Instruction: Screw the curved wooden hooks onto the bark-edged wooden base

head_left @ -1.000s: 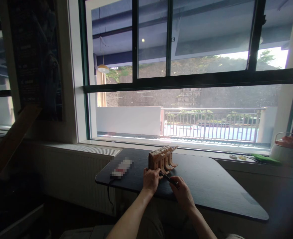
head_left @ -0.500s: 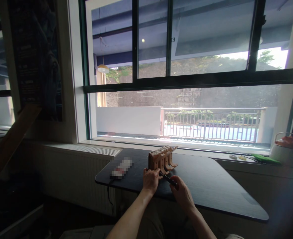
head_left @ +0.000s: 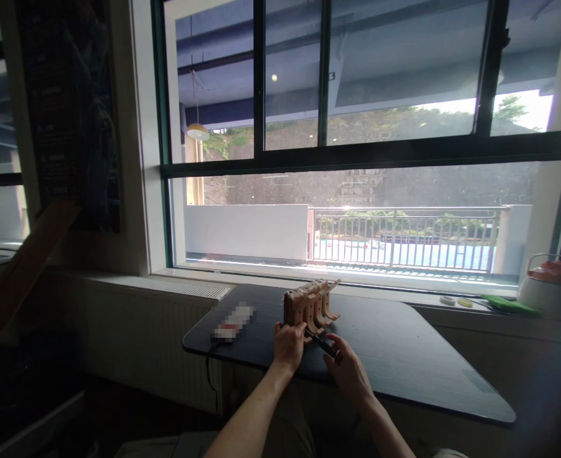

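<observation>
A tan wooden model (head_left: 306, 306) with a row of curved rib-like arms stands on the dark table, its top edge pale and uneven. My left hand (head_left: 289, 346) grips the model's near left end, fingers closed round its lower edge. In my right hand (head_left: 348, 367) is the end of a slim black tool (head_left: 324, 344), like a screwdriver, pointing up and left. The tool's tip meets the model's lower near side beside my left fingers; exactly what it touches is hidden.
The dark table (head_left: 433, 362) has rounded corners. A blurred-out item (head_left: 235, 321) lies left of the model, with a cable (head_left: 208, 375) hanging over the edge. On the windowsill sit a white kettle-like pot (head_left: 551, 289), a green item (head_left: 509, 304) and tape-like rings (head_left: 464, 302).
My right fingers have shifted slightly on the tool's handle, the index finger lifting and straightening a little. My left hand and the wooden model stay in place.
</observation>
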Demonstrator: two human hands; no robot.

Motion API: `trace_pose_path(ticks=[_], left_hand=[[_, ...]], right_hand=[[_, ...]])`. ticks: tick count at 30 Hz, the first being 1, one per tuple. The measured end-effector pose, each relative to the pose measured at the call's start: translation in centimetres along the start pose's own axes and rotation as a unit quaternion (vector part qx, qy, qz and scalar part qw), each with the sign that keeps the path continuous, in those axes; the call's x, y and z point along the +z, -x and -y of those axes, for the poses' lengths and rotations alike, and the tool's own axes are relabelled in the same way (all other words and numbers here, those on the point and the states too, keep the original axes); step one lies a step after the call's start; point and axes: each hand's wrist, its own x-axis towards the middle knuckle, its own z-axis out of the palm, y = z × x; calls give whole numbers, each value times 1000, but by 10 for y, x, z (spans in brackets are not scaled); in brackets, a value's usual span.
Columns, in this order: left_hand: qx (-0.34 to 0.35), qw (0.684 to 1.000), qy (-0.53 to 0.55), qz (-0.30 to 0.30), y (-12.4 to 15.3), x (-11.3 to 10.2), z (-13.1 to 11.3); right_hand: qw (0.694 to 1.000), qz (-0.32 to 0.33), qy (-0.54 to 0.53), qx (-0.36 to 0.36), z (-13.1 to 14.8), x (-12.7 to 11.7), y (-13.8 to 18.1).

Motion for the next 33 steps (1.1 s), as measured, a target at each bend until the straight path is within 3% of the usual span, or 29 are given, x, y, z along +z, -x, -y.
trace_pose_path(ticks=[33], left_hand=[[-16, 1000, 1, 16, 0, -5, -3]], right_hand=[[999, 21, -22, -13, 4, -6, -1]])
